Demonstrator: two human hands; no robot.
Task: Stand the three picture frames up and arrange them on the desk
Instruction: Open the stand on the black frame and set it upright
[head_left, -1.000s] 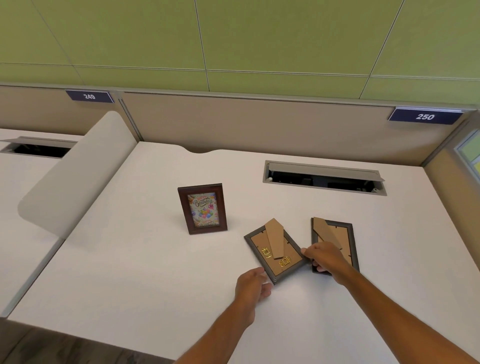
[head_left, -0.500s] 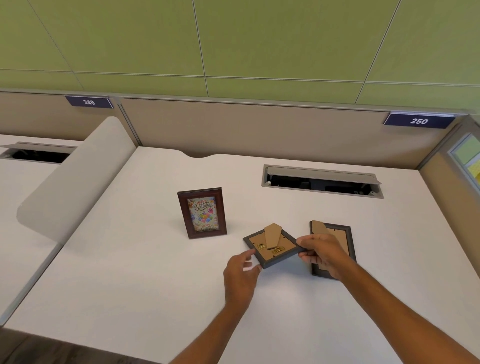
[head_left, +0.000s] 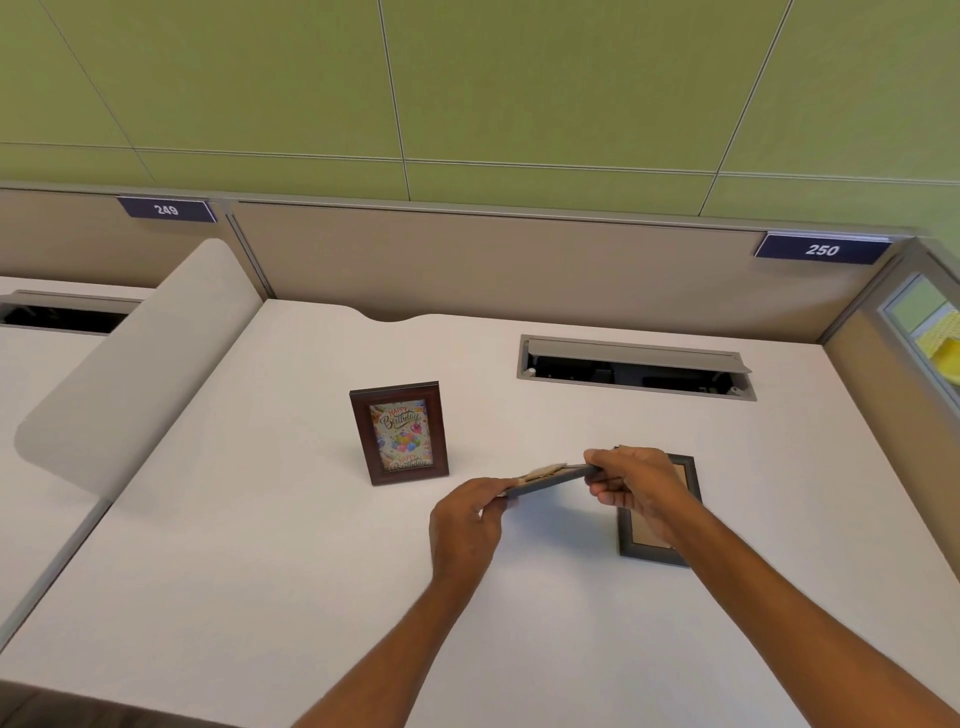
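both hands held a grey picture frame (head_left: 550, 478) edge-on above the white desk (head_left: 260, 545), the left hand (head_left: 467, 525) pinching its near end, the right hand (head_left: 636, 486) clamped on its far end. the right hand partly hid a second grey frame (head_left: 657, 540) lying face down. a brown birthday frame (head_left: 399, 433) stood upright to the left, with the open cable tray (head_left: 636, 366) behind.

white desk (head_left: 270, 545) with a recessed grey cable tray (head_left: 636, 366). beige partition panel (head_left: 519, 270) behind it carries number plates 249 (head_left: 166, 209) and 250 (head_left: 822, 249). green panelled wall (head_left: 467, 78) above. curved divider (head_left: 140, 364) at left.
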